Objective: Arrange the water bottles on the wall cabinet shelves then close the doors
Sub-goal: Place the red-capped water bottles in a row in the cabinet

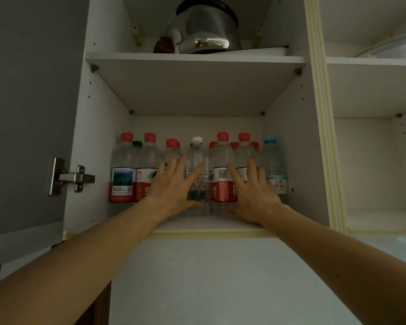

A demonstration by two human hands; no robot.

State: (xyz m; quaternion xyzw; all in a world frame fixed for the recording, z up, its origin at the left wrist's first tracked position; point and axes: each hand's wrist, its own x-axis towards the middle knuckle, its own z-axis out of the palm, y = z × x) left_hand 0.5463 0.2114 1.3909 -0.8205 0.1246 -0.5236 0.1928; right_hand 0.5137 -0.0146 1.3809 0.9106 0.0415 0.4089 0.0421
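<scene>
At far left the grey wall cabinet door [26,109] stands swung open, its metal hinge [70,177] fixed to the white side panel. On the white lower shelf [206,222] clear plastic water bottles stand upright in a row, with more red caps showing in a second row behind. First comes a red-capped bottle with a landscape picture on its red label [123,170], then a red-labelled neighbour [147,170] just beside it. The left hand [174,186] is spread flat, fingers straight, its grip released, in front of a third red-capped bottle [172,148]; whether the fingers touch it I cannot tell. Between the hands stands a white-capped clear bottle [197,158]. The right hand [253,191] is likewise spread and released, fingers lying against the red-labelled bottle with a barcode [222,170]. Furthest right stands a blue-capped bottle with a pale label [273,165]. On the upper shelf [195,57] sits a shiny steel kettle [209,29].
</scene>
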